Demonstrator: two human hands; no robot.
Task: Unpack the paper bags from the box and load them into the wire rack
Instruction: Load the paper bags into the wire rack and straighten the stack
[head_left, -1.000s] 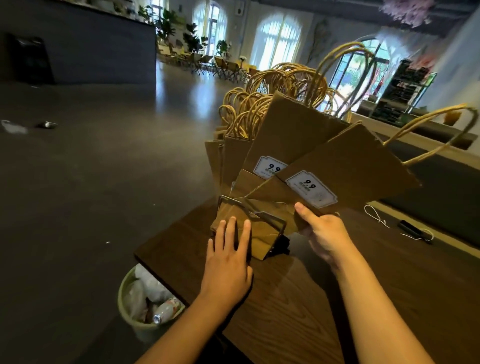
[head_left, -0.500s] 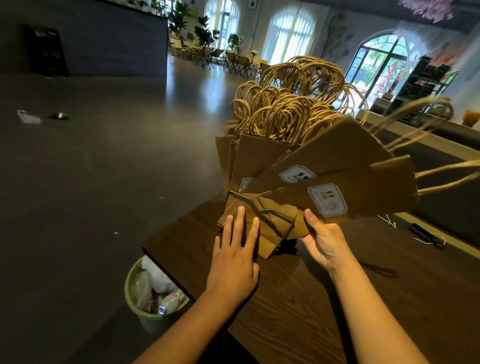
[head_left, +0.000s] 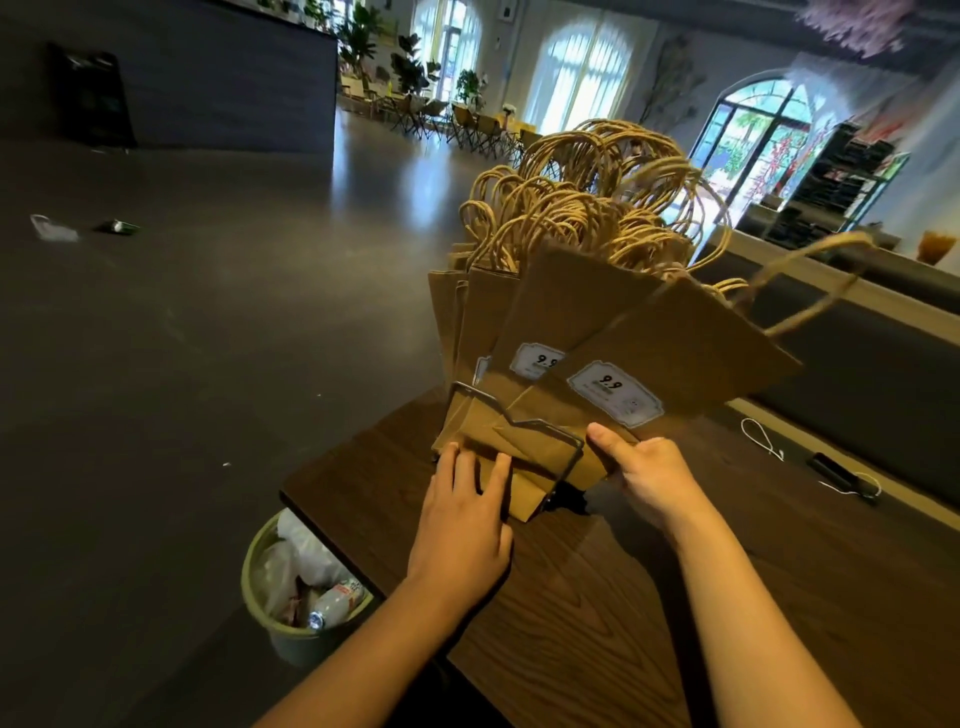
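Observation:
Several brown paper bags (head_left: 566, 301) with twisted handles stand packed in a black wire rack (head_left: 563, 457) near the corner of a dark wooden table (head_left: 597, 597). The nearest bag (head_left: 691, 364), with a white 9.9 label, leans to the right at the front of the rack. My right hand (head_left: 649, 478) grips that bag's bottom edge, thumb on its front face. My left hand (head_left: 465, 514) lies flat with straight fingers pressing on the folded bag bottoms at the rack's front left. No box is in view.
A green waste bin (head_left: 291, 597) full of rubbish stands on the floor just below the table's left corner. A small black device with a white cord (head_left: 841, 475) lies on the table at the right. A long counter (head_left: 852, 291) runs behind the table.
The front bags, tipped far to the right half a second ago, now stand more upright against the stack. My right hand stays at the front bag's bottom; my left hand keeps pressing the rack front.

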